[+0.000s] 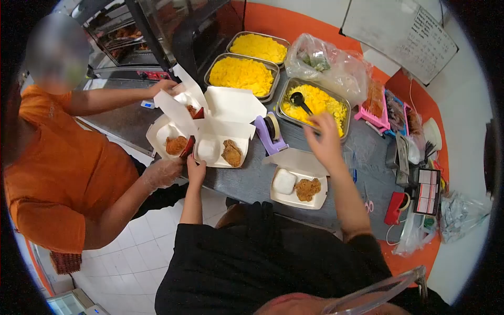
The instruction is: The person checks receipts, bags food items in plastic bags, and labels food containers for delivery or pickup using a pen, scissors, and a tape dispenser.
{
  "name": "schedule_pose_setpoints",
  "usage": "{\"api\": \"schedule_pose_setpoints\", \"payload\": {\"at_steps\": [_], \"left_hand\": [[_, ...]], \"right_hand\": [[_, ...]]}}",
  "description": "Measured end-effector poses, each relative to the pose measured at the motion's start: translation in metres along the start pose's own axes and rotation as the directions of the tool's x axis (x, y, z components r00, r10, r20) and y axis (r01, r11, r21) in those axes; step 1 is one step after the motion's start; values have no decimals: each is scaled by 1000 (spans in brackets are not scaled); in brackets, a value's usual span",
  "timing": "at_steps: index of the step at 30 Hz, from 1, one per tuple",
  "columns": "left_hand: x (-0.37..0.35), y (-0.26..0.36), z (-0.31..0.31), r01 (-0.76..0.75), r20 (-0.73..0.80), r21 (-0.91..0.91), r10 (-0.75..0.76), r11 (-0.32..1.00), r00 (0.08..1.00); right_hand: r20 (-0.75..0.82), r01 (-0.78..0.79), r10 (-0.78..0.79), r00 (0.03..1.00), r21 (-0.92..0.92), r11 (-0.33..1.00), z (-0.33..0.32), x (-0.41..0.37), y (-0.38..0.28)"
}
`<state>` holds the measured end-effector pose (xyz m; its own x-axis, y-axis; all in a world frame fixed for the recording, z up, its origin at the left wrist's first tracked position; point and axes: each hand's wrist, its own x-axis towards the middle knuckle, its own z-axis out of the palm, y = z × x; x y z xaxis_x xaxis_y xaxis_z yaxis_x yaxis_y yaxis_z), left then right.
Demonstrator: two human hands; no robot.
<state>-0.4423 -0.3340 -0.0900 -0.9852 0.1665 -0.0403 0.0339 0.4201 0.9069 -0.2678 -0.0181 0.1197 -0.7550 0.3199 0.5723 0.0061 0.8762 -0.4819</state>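
Note:
My left hand (196, 170) is closed at the near left corner of an open white box (226, 127) with wrapped rice (209, 150) and fried chicken (231, 153); a red packet lies beside its fingers. My right hand (324, 137) reaches over the near edge of a metal tray (344, 100) of yellow food, its fingers at the handle of a black ladle (298, 100). Below that arm, another open box (283, 201) holds wrapped rice (284, 181) and fried chicken (307, 189). A co-worker's hands hold two more boxes (157, 137) on the left.
Two trays of yellow food (241, 76) stand at the back. A purple tape dispenser (270, 137) sits mid-table. Scissors (369, 205), a red tape dispenser (395, 208), a plastic bag (336, 65) and pink baskets (374, 107) are to the right. The co-worker (79, 173) stands left.

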Motion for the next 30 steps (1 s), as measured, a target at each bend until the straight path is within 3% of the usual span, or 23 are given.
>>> {"api": "schedule_pose_setpoints", "payload": {"at_steps": [2,3,4,5,6,7,9,13,15,16,17,19,20,22,23,25,26,27,29,30], "left_hand": [[0,0,3,6,-54,54,-3,999,999],[1,-4,5,5,-67,49,-1,999,998],[2,-10,6,3,-27,91,-1,996,1000],[4,-12,8,-1,13,132,-1,991,1000],[-8,35,-5,296,176,185,-328,937,928],[-9,25,4,239,41,219,-254,946,966],[-9,19,3,27,33,177,-33,984,999],[-9,21,4,137,46,223,-151,965,988],[-5,-3,17,20,42,190,-28,982,999],[-3,-11,24,-86,125,273,54,958,991],[-1,-21,27,-42,278,259,-33,965,960],[-14,15,31,33,309,230,-105,973,945],[-15,21,35,29,315,224,-101,974,944],[-18,28,39,-184,11,268,188,946,982],[-11,31,37,-23,10,120,22,993,1000],[4,29,34,5,32,45,-6,999,999],[6,31,30,-28,66,-100,35,995,997],[7,33,30,-22,78,-104,30,994,996],[8,37,30,163,165,3,-161,987,973],[1,46,33,14,76,-53,-10,998,997]], "right_hand": [[191,165,-163,968,5,986,44,50,12],[407,77,-38,913,-81,994,70,70,20],[556,123,19,831,-215,969,93,84,24],[737,63,166,656,-272,960,114,98,24],[814,52,152,560,-218,975,125,104,15],[823,-8,123,555,-142,990,131,104,4],[673,11,50,738,-86,996,162,88,12],[731,27,201,652,-288,957,164,87,24],[786,208,103,610,-284,936,160,83,40],[815,212,62,577,-223,952,165,79,53],[814,212,66,577,-227,950,162,77,71],[846,53,233,479,-293,955,137,76,67],[844,53,241,480,-302,952,131,75,73],[712,-204,500,494,-464,862,119,68,80],[705,-212,512,490,-473,855,117,64,82],[717,-193,450,533,-414,889,105,61,69],[716,-185,421,556,-387,903,97,60,58],[715,-191,432,550,-397,898,91,59,52],[692,-198,449,565,-414,888,84,58,47],[690,-202,457,562,-421,884,85,56,52]]}}
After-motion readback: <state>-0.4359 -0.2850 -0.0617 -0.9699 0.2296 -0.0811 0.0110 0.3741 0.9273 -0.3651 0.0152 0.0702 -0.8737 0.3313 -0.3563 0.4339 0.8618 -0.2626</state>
